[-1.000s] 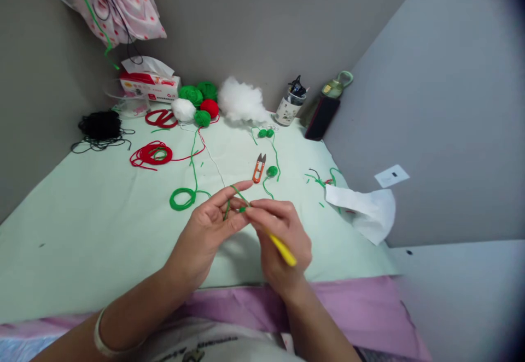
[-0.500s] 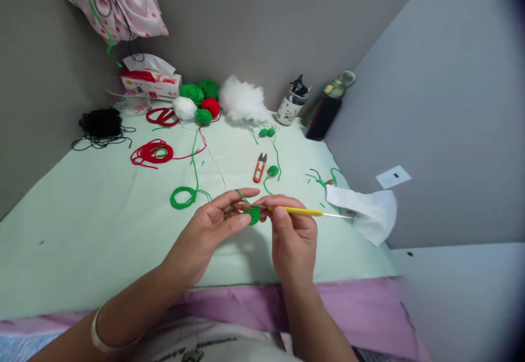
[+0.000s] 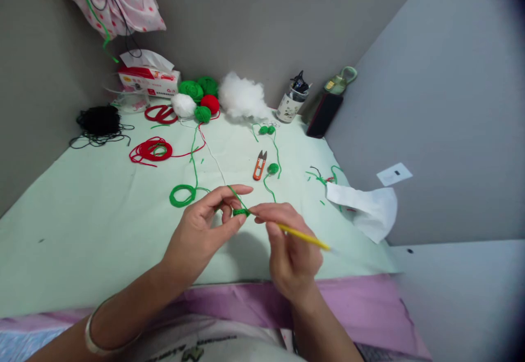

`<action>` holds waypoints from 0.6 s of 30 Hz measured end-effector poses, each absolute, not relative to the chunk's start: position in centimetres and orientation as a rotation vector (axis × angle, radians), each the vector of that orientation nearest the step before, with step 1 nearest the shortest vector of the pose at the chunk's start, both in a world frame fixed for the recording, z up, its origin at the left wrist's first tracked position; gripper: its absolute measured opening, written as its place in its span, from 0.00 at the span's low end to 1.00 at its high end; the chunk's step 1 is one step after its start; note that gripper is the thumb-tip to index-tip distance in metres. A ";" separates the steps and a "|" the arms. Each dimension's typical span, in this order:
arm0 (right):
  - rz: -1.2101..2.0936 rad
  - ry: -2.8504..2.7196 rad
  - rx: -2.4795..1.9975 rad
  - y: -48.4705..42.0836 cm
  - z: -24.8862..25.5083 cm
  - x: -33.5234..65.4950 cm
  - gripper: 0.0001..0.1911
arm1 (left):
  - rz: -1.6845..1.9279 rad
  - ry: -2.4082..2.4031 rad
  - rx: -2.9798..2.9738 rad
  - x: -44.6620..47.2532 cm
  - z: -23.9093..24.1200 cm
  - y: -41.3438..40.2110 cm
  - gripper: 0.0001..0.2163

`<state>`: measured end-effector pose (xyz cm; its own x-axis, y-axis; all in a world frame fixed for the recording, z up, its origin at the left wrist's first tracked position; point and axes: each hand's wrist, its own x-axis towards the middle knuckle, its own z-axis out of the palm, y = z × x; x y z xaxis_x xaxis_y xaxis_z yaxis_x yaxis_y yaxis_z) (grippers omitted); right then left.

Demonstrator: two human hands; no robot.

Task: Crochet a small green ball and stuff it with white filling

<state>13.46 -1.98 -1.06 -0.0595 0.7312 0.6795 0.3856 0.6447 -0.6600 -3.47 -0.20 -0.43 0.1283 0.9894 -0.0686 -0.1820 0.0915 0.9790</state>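
Observation:
My left hand (image 3: 205, 225) pinches a small green crochet piece (image 3: 240, 212) between thumb and fingers. A strand of green yarn (image 3: 237, 195) runs from the piece up over my raised left index finger. In my right hand (image 3: 293, 247) is a crochet hook with a yellow handle (image 3: 305, 235), tilted down to the right. My right fingertips meet the edge of the green piece, and the working tip is hidden there. Beyond my hands lie orange thread snips (image 3: 260, 165) and a small green crocheted ball (image 3: 273, 169) with a yarn tail.
Coiled green yarn (image 3: 182, 196) and coiled red yarn (image 3: 151, 150) lie at left, with black yarn (image 3: 99, 121) further out. Red scissors (image 3: 161, 114), a white yarn ball (image 3: 183, 105), white stuffing (image 3: 243, 97) and a pen cup (image 3: 291, 105) line the back. White paper (image 3: 375, 211) lies right.
My right hand has turned, and the hook's rear end now points lower. My left hand has tipped the green piece so that it shows edge-on.

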 end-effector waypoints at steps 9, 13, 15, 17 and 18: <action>0.204 -1.616 -0.900 -1.7 -2.1 13.5 0.16 | 0.909 0.670 0.511 -3.2 -0.2 0.5 0.19; 0.640 -1.316 -0.825 -1.0 -1.3 13.4 0.11 | 0.965 0.676 0.575 -3.3 -0.1 0.6 0.16; 0.689 -1.329 -0.817 -0.8 -1.3 13.2 0.09 | 1.000 0.703 0.668 -3.2 -0.1 0.3 0.14; 0.639 -1.377 -0.853 -0.8 -1.5 12.9 0.09 | 1.040 0.755 0.766 -3.0 -0.2 0.0 0.14; 0.596 -1.408 -0.877 -0.9 -1.7 12.8 0.10 | 1.062 0.784 0.801 -2.9 -0.2 -0.1 0.15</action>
<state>12.76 -0.92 -1.75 0.1043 0.8050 0.5840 0.1413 0.5692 -0.8099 -2.90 -0.06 -0.21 0.2888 0.9438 -0.1608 -0.4312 0.2782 0.8583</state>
